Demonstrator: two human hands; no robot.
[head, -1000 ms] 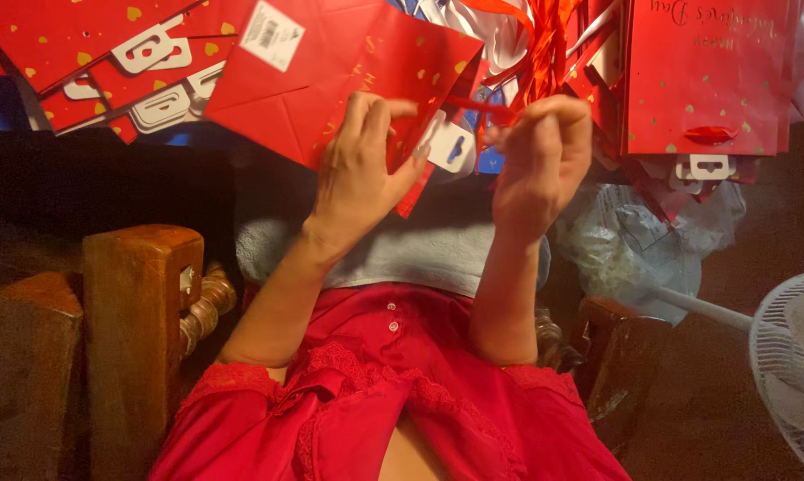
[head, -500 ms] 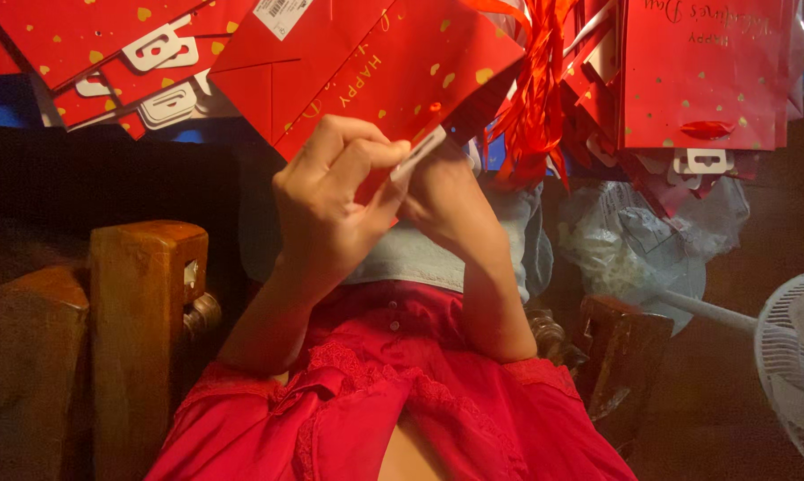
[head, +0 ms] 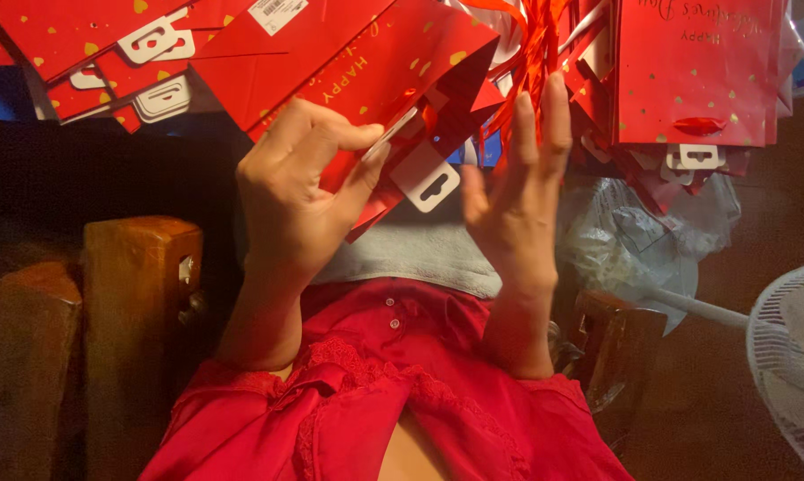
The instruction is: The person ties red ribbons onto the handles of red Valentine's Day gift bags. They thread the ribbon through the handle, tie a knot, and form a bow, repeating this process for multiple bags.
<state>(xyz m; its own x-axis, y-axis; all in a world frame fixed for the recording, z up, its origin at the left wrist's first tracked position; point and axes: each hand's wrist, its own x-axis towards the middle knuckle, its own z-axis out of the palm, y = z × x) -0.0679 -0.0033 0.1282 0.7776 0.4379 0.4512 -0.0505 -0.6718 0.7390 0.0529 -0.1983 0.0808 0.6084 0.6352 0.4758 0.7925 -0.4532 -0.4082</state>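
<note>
Head view: left hand (head: 299, 200) pinches red gift bag (head: 366, 62); right hand (head: 513, 209) open, fingers spread, beside white hang tab (head: 428, 178).

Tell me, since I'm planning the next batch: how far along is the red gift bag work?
Looks done: the stacked bags at upper right and the flat bags at upper left carry white hang tabs. In hand: the left hand pinches a red gift bag near its white tab; the right hand is open. Left: cannot tell; no untabbed pile shows.
</note>
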